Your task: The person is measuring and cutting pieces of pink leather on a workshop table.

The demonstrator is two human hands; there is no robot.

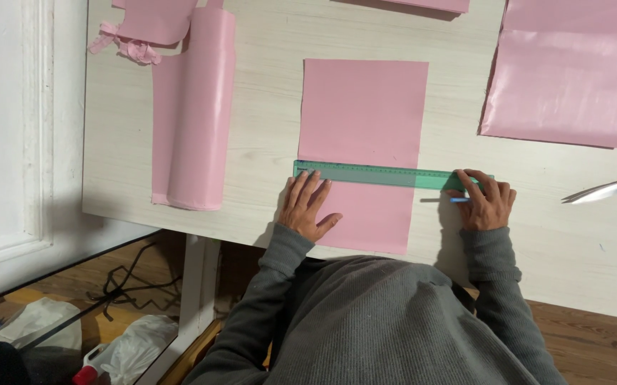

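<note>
1. Pink sheet [362, 114]: a rectangle lying flat near the middle of the pale wooden table [265, 142], its near edge close to the table's front edge.
2. Green ruler [379, 174]: laid straight across the sheet's lower part, both ends reaching past the sheet's side edges.
3. Left hand [308, 207]: flat and spread, fingertips pressing the ruler's left end, palm on the sheet; it grasps nothing.
4. Right hand [486, 199]: fingers on the ruler's right end, just off the sheet's right edge, closed around a thin blue pen [459, 200], whose tip seems to rest on the bare table below the ruler.
5. Scissors [608, 190]: at the right edge of view, blades parted, well apart from the right hand, with bare table between.
6. Pink roll [198, 114]: left of the sheet, partly unrolled, with a strip of bare table between them.
7. Larger glossy pink sheet [565, 78]: upper right, apart from the ruler.
8. Pink scraps [126, 46]: upper left corner.
</note>
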